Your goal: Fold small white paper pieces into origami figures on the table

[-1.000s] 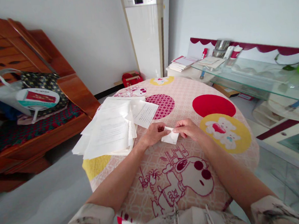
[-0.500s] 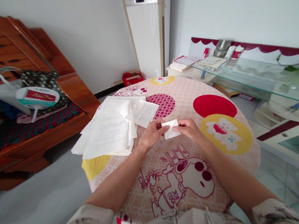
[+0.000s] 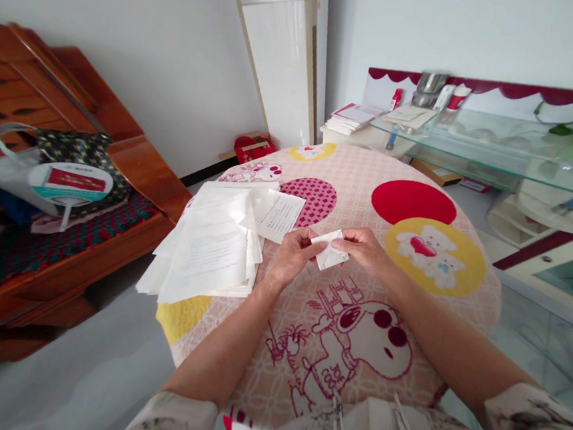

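Between my two hands is a small folded square of white paper [image 3: 331,254], held over the patterned tablecloth. My left hand [image 3: 296,251] pinches its left side, thumb on top. On the right, my right hand [image 3: 363,245] grips the upper right part, its thumb pressing on the paper's face. Fold lines run slantwise across the square. The fingers underneath are mostly hidden. Left of my left hand lies a stack of printed sheets [image 3: 204,255], with one loose printed sheet [image 3: 279,214] sticking out towards my hands.
The round table wears a cloth [image 3: 343,170] with cartoon patches. At left stands a wooden bench [image 3: 148,180] holding a bag and a hand fan [image 3: 71,187]. A glass shelf [image 3: 486,150] with various items is at right. Behind the table stands a tall white air conditioner [image 3: 284,68].
Both hands stay on the folded paper, which has turned slightly and shifted a little to the right. The stack of sheets has not moved.
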### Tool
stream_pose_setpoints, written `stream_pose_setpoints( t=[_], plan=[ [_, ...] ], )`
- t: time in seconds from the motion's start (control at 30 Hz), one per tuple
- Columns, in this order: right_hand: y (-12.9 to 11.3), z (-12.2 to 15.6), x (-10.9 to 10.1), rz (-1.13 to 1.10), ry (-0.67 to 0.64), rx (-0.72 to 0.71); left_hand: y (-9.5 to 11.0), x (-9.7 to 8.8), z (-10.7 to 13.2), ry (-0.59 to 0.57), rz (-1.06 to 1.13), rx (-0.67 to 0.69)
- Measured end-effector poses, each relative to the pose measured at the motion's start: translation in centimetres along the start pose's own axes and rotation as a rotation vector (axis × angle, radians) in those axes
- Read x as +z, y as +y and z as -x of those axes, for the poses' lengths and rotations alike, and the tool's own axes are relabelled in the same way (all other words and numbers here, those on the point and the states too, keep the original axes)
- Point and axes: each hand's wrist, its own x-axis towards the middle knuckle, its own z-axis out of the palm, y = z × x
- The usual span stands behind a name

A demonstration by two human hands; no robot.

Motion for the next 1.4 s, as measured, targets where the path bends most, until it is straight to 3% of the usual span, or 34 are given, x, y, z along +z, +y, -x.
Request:
stream_pose_setpoints(
  t=[0.4,0.57,0.77,1.13,1.4],
  plan=[
    [0.4,-0.1,0.0,-0.204,-0.011,0.1,0.1,0.3,0.2,0.014,0.017,0.0],
    [0.0,0.2,0.0,-0.179,0.1,0.047,-0.1,0.2,0.2,0.017,-0.019,0.063],
    [0.3,0.2,0.1,-0.07,0.139,-0.028,-0.4,0.3,0.2,0.064,-0.065,0.17],
    [0.5,0.0,-0.5,-0.049,0.157,-0.108,-0.5,0.0,-0.3,-0.003,0.114,0.099],
    [0.3,0.2,-0.5,0.014,0.181,-0.102,-1.1,0.0,0.1,0.108,-0.136,0.17]
  ],
)
